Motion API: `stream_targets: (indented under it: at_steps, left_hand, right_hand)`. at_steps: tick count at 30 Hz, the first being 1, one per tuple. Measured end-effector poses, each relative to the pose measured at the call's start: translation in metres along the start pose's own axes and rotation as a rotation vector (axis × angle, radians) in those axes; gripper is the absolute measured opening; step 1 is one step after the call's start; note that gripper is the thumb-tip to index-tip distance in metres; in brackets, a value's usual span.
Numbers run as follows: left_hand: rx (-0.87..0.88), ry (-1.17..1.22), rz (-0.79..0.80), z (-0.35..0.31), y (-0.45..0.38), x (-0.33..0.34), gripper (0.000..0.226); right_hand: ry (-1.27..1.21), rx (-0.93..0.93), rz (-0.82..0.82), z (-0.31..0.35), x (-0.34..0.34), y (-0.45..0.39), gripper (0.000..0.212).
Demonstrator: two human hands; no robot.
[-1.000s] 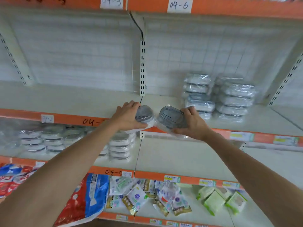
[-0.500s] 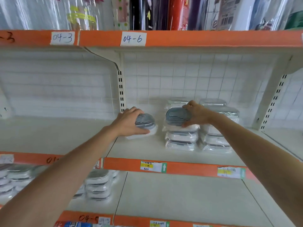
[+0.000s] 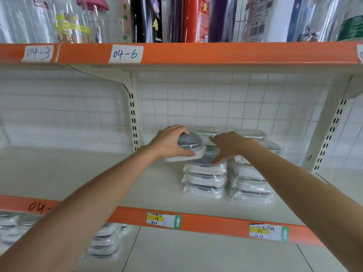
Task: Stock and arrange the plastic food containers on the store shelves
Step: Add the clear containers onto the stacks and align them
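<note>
— Plastic food container (image 3: 190, 148) with a grey ribbed lid and a white base, wrapped in clear film: where is it?

— In the left hand (image 3: 170, 142), fingers curled over the lid and thumb along the near edge, held just above the shelf (image 3: 137, 185) and partly over the left-hand stack (image 3: 205, 178).

— And the other hand?

— The right hand (image 3: 228, 147) lies just to the right of that container, fingers stretched and spread, fingertips down on the top of the same stack. It grips nothing.

— How many containers are stacked there?

— Below the right hand's fingers I count three or four in the near left stack; the top one is half covered by the hand. The stack to the right (image 3: 252, 185), under the right forearm, shows about four, with its upper layers hidden by the arm. More lids (image 3: 249, 133) peek out behind the right hand, too blurred to count.

— Anything else hard to read?

— Below the left forearm, on the lower shelf, more wrapped containers (image 3: 106, 242) are cut off by the arm. The bottles (image 3: 188, 18) above both hands are cropped at the top. Two price tags (image 3: 164, 219) sit on the orange shelf edge, their writing unclear.
</note>
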State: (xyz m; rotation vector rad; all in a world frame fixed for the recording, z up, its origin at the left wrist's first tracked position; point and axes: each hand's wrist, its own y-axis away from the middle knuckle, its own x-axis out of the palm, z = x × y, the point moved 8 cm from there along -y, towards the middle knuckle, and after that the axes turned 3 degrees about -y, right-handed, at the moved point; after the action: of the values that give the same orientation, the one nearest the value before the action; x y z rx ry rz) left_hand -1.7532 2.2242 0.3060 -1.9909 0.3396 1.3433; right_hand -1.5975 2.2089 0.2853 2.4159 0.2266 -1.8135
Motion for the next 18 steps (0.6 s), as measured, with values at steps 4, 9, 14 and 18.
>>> stream_targets:
  at_steps: [4, 9, 14, 18]
  left_hand:
    - [0.029, 0.039, -0.002, -0.020, -0.031, 0.012, 0.068]
    - [0.044, 0.098, 0.103, -0.037, -0.056, 0.046, 0.065]
    - [0.067, 0.082, 0.290, -0.030, -0.062, 0.061, 0.072]
    - [0.028, 0.012, 0.390, -0.013, -0.047, 0.064, 0.106]
  right_hand:
    - [-0.157, -0.007, -0.090, -0.018, -0.017, 0.019, 0.089]
    - [-0.212, 0.027, -0.156, -0.035, -0.019, 0.037, 0.076]
    - [-0.248, 0.006, -0.164, -0.038, -0.016, 0.040, 0.068]
    - [-0.304, 0.000, -0.141, -0.030, -0.013, 0.031, 0.071]
